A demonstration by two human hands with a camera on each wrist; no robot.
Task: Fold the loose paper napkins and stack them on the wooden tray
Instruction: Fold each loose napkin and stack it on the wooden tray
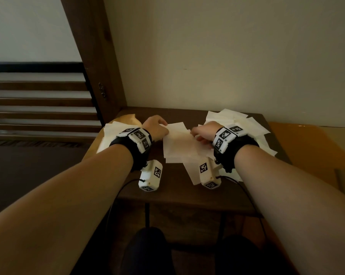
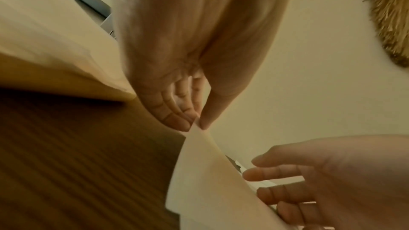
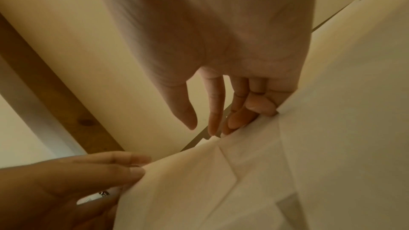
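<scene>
Your left hand point(image 2: 177, 93) pinches one corner of the napkin point(image 1: 177, 141) between thumb and fingertips. Your right hand point(image 3: 239, 80) has its fingers mostly straight, tips touching the opposite edge, gripping nothing that I can see. The sheet spans between your hands above the table point(image 1: 167, 193), its long axis running hand to hand. Judge it featherlight, limp and easily torn, so hold corners. Loose napkins point(image 1: 237, 120) lie beyond your right fingers; the wooden tray point(image 1: 128, 118) lies behind your left.

Dark wooden table point(image 1: 173, 192) (small) bears loose napkins point(image 1: 247, 124).
</scene>
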